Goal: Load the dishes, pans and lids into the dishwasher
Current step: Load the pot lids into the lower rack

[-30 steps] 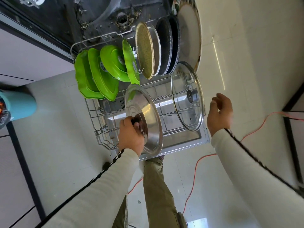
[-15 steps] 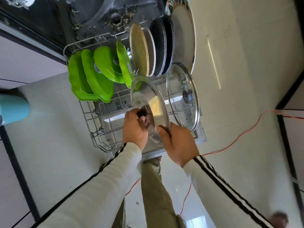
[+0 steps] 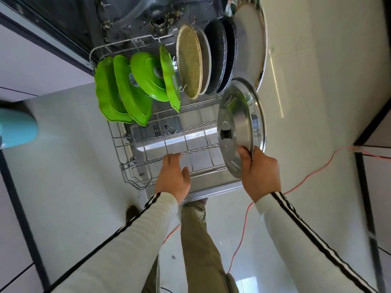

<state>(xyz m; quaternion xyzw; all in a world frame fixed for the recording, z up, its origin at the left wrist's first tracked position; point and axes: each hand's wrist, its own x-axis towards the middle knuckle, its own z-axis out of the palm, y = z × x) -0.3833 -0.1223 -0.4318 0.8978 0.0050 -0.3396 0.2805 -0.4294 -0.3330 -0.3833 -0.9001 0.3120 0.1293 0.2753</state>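
The wire dishwasher rack (image 3: 127, 172) stands pulled out over the open door. Several green plates (image 3: 127, 92) stand upright at its far left, beside a speckled beige plate (image 3: 189, 64), dark pans (image 3: 222, 56) and a large steel tray (image 3: 249, 39). My right hand (image 3: 260, 172) grips the lower rim of a steel lid (image 3: 234, 123) with a black knob, held upright at the rack's right side. It stands right in front of a glass lid (image 3: 259, 123), of which only the rim shows. My left hand (image 3: 173, 176) hovers over the rack's near tines, fingers apart, holding nothing.
A red cable (image 3: 306, 178) runs across the glossy white floor on the right. A teal cylinder (image 3: 17, 127) sits at the left edge. My leg (image 3: 198, 240) stands just before the open dishwasher door. Dark debris lies inside the tub (image 3: 156, 20).
The steel lid has moved from the rack's middle to its right side, next to the glass lid. My left hand has let go of its knob; my right hand now carries it alone.
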